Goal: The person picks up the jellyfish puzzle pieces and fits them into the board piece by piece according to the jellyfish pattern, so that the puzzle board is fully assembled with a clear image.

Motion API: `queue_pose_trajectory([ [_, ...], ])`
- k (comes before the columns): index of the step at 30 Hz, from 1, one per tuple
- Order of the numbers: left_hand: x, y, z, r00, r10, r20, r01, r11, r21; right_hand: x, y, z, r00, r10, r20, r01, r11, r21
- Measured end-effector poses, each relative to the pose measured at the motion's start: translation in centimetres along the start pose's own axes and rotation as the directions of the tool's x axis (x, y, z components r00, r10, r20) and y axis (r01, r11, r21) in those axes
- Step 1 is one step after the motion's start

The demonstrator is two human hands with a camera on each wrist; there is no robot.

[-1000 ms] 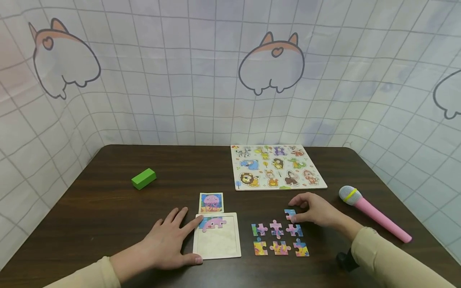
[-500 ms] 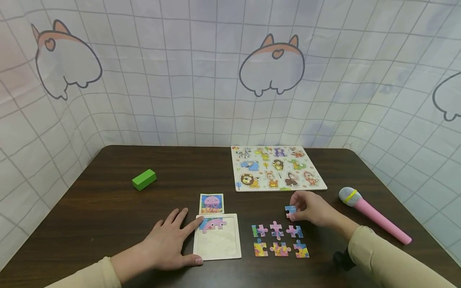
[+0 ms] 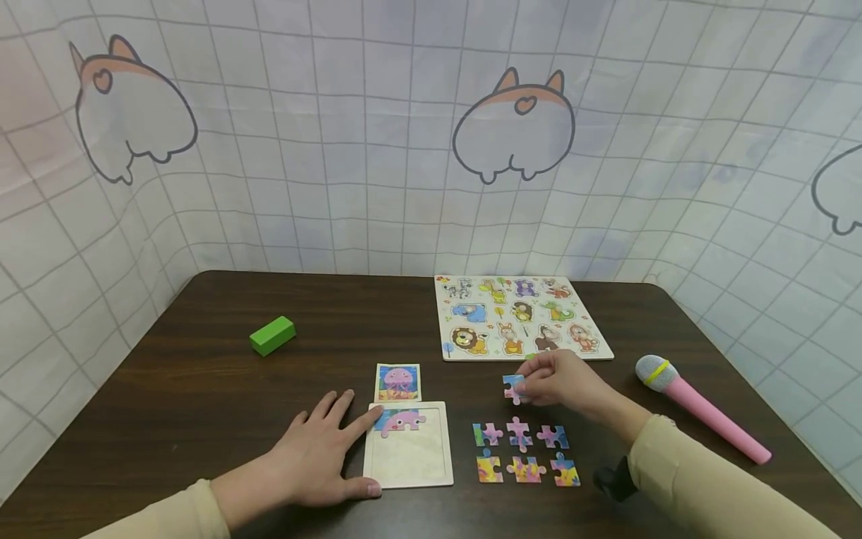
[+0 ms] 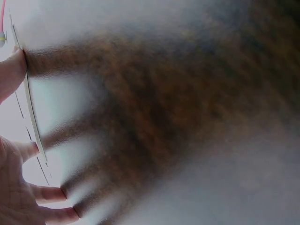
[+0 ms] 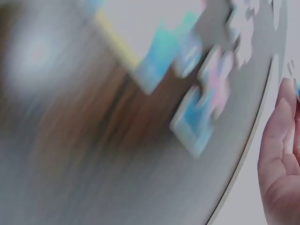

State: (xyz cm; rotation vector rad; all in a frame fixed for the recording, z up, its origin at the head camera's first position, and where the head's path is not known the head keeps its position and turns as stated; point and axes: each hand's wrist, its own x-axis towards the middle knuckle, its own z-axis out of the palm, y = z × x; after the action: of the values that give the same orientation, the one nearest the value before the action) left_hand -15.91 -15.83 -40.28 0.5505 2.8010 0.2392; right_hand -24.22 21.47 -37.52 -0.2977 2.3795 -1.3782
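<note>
In the head view my right hand point(image 3: 562, 382) pinches a blue and pink puzzle piece point(image 3: 513, 388) between thumb and fingers, raised above the rows of loose pieces. My left hand point(image 3: 313, 453) lies spread on the table, its index fingertip and thumb touching the left edge of a white puzzle tray point(image 3: 409, 468). Joined pink and blue pieces point(image 3: 404, 421) occupy the tray's top left. Two rows of loose puzzle pieces point(image 3: 518, 433) lie right of the tray. The left wrist view shows the spread left fingers point(image 4: 49, 193); in the right wrist view loose pieces point(image 5: 194, 122) are blurred.
A jellyfish picture card point(image 3: 398, 382) lies just behind the tray. Farther back is an animal puzzle board point(image 3: 498, 318). A green block point(image 3: 272, 335) sits at the left, and a pink toy microphone point(image 3: 714, 419) lies at the right. A dark object point(image 3: 614, 480) is by the right sleeve.
My right hand has lifted the blue and pink puzzle piece off the table and carried it left toward the tray. My left hand keeps its place at the tray's edge.
</note>
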Motion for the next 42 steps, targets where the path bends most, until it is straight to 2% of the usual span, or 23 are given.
queue_pose_trajectory([
  [8, 0.1, -0.1, 0.0, 1.0, -0.007, 0.008, 0.007, 1.0, 0.004, 1.1, -2.3, 2.9, 0.994, 0.06, 0.096, -0.072, 0.989, 0.13],
  [12, 0.1, 0.0, 0.0, 1.0, -0.006, 0.009, 0.006, 1.0, 0.003, 1.7, -3.1, 4.4, 0.988, 0.112, 0.103, -0.126, 0.982, 0.14],
  [21, 0.0, -0.1, 0.0, 1.0, -0.008, 0.007, 0.008, 1.0, 0.005, 2.8, -4.0, 7.6, 0.983, 0.147, 0.106, -0.156, 0.985, 0.075],
  [29, -0.1, -0.1, 0.0, 1.0, -0.003, 0.0, 0.003, 1.0, -0.002, 3.4, -4.6, 9.5, 0.981, 0.148, 0.121, -0.153, 0.988, 0.029],
  [42, -0.1, 0.0, -0.1, 1.0, -0.012, 0.006, 0.012, 1.0, -0.007, 3.5, -5.8, 10.5, 0.976, 0.197, 0.09, -0.191, 0.979, -0.073],
])
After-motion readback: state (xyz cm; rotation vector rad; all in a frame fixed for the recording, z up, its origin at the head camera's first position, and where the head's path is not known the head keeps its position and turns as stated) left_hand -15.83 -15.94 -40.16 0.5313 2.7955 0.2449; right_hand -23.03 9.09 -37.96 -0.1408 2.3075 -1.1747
